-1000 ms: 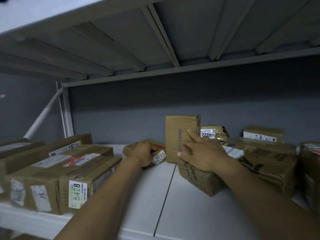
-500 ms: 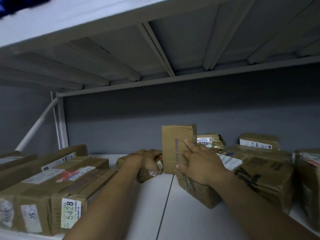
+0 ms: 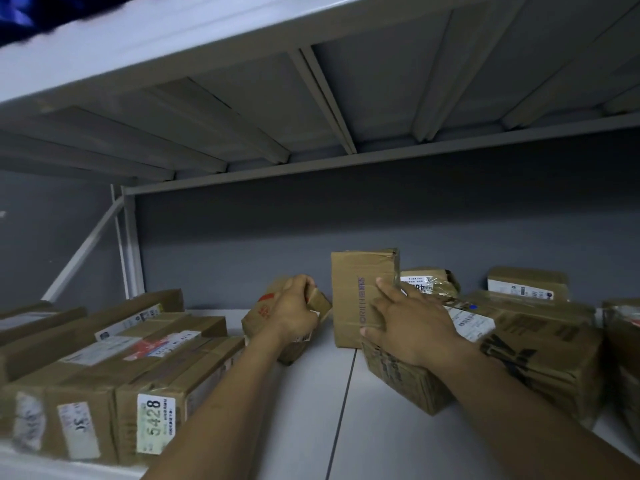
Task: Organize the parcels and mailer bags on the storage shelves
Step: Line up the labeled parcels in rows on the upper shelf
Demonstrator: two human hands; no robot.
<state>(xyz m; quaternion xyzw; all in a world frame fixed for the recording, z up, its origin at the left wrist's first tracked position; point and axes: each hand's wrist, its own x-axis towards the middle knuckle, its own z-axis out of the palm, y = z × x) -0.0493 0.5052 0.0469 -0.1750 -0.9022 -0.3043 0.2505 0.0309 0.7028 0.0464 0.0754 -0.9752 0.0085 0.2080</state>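
Note:
My left hand (image 3: 294, 311) is closed around a small brown parcel with red print (image 3: 263, 311), tilted up on one edge on the white shelf (image 3: 311, 410). My right hand (image 3: 412, 327) lies flat, fingers spread, against an upright brown box (image 3: 353, 289) and on top of a low box (image 3: 405, 379) in front of it. The upright box stands just right of the small parcel, a narrow gap between them.
A row of long cardboard boxes (image 3: 114, 382), one labelled 5428, fills the shelf's left side. More taped parcels (image 3: 530, 337) crowd the right and back by the grey wall. The upper shelf's underside (image 3: 311, 98) hangs close overhead. A metal upright (image 3: 130, 244) stands back left.
My left hand has tipped the small parcel from lying flat up onto its edge and drawn it toward the upright box. The right hand has stayed on the boxes. The view has tilted upward.

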